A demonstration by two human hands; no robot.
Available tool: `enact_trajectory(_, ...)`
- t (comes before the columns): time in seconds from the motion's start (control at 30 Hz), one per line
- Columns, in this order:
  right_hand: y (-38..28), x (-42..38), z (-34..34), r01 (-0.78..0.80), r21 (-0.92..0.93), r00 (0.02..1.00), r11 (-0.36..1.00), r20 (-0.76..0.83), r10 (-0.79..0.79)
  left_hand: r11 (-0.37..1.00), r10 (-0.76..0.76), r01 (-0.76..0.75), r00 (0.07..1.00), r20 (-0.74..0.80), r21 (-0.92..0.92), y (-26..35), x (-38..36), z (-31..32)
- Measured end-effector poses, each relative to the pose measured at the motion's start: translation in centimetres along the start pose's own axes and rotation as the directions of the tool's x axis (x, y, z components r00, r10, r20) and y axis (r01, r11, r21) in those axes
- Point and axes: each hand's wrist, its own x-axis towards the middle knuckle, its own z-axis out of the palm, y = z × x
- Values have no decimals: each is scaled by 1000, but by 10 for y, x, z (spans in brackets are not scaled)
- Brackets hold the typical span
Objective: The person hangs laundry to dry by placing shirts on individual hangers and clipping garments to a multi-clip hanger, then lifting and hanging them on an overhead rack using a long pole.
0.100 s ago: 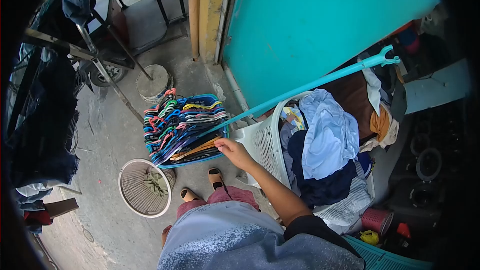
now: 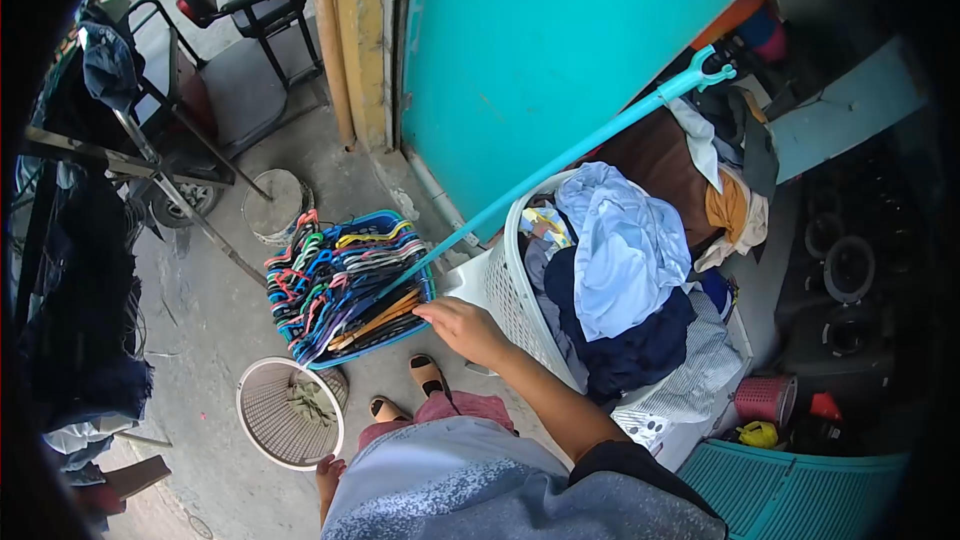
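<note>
My right hand (image 2: 465,330) is at the near right corner of a blue basket (image 2: 429,285) packed with clothes hangers (image 2: 350,270) of many colours. Its fingertips are pinched at the end of a dark hanger (image 2: 375,331), beside several orange-brown hangers (image 2: 385,312). The fingers hide the exact contact. Low by my shirt, my left hand (image 2: 329,477) hangs with loosely parted fingers and nothing in it, close to the rim of a pale round basket (image 2: 258,440) with some greenish cloth or leaves inside.
A white laundry basket (image 2: 500,290) heaped with clothes (image 2: 625,270) stands on the right. A long turquoise pole (image 2: 560,175) slants across from the hangers. Behind is a turquoise panel (image 2: 540,60). Dark garments (image 2: 85,310) hang at left, near a round concrete base (image 2: 275,205).
The view has shifted, so most things sit further left. My right hand has moved slightly nearer me relative to the hanger basket. More of my left hand shows beside my shirt.
</note>
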Motion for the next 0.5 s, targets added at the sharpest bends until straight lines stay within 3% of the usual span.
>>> enact_trajectory(0.03, -10, -11, -8, 49, -160, 994, 986, -85, -63, 991, -92, 103, 989, -114, 87, 103, -42, 19)
enact_trajectory(0.07, -25, -20, -19, 15, -349, 980, 937, -180, -83, 994, -22, 36, 989, -143, 99, 191, -73, 37)
enact_trajectory(0.1, -42, -30, -32, -109, -494, 960, 862, -277, -38, 986, 145, -139, 986, -77, 89, 239, -83, 29)
enact_trajectory(0.17, -37, -47, -63, -439, -619, 838, 651, -543, 49, 887, 458, -458, 889, 12, 51, 345, -101, 74)
enact_trajectory(0.23, -34, -58, -99, -698, -585, 686, 413, -711, 153, 670, 725, -742, 656, 207, 3, 433, -144, 114)
enact_trajectory(0.3, -24, -68, -124, -833, -480, 547, 274, -791, 276, 319, 901, -887, 174, 398, -333, 490, -210, 142)
enact_trajectory(0.33, 2, -83, -128, -819, -497, 572, 288, -755, 320, 182, 902, -839, -65, 426, -512, 504, -239, 154)
enact_trajectory(0.37, 5, -87, -138, -844, -442, 535, 304, -737, 413, 62, 864, -733, -300, 403, -678, 517, -262, 160)
enact_trajectory(0.4, 6, -88, -149, -867, -384, 497, 316, -710, 500, 123, 816, -723, -315, 484, -679, 523, -281, 156)
enact_trajectory(0.47, -6, -87, -174, -877, -57, 310, 476, -825, 472, 245, 698, -717, -337, 632, -653, 535, -319, 147)
enact_trajectory(0.5, -7, -88, -190, -713, 55, 312, 699, -868, 386, 250, 649, -606, -474, 596, -755, 545, -333, 155)
